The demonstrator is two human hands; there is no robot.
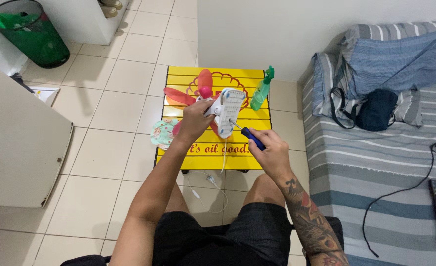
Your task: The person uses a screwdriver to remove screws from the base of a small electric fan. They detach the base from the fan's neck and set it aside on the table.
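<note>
- Two bare hands worked above the near half of the yellow slatted table (178, 78). The right hand (272, 152) had its fingers curled tight around the blue handle of a screwdriver (247, 135), whose tip met the back of a small white fan body (226, 112).
- Left hand (194, 120) pinched that fan body from its left side, thumb and fingers closed on the housing, keeping it tilted in the air over the table's middle rather than resting on it.
- Unsupported like that, the housing could have twisted in the grip, I judged, and the driver tip might have slipped out of the screw and jabbed the holding fingers.
- A white cord (213, 182) hung from the fan down past the near edge to the tiled floor between the knees; a snag on a leg would likely have jerked the fan.
- Any loosened screw could have dropped through the slats or rolled away on the tiles.
- Pink fan blades (183, 96) lay toward the far left of the table, and a green spray bottle (262, 91) stood near the far right corner, easy to tip with an elbow.
</note>
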